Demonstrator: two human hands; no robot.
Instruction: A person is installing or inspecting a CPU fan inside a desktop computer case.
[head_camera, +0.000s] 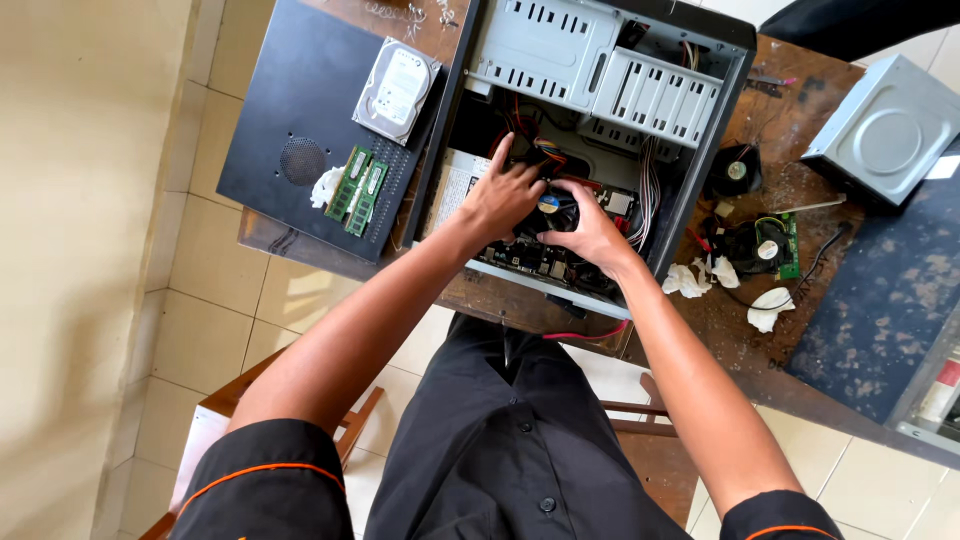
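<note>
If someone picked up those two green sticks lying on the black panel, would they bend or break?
The two green memory sticks look like thin, flat circuit boards, so probably stiff and light. They lie flat, so they likely won't roll. Their thinness suggests they could snap if bent hard.

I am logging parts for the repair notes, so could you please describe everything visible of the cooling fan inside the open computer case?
The round black cooling fan has a blue-and-yellow hub sticker. It sits flat on the green motherboard inside the open grey metal computer case, which lies on its side. The left hand rests on its left edge and the right hand cups its right and lower side, hiding most blades. Red and coloured wires run close by.
</note>
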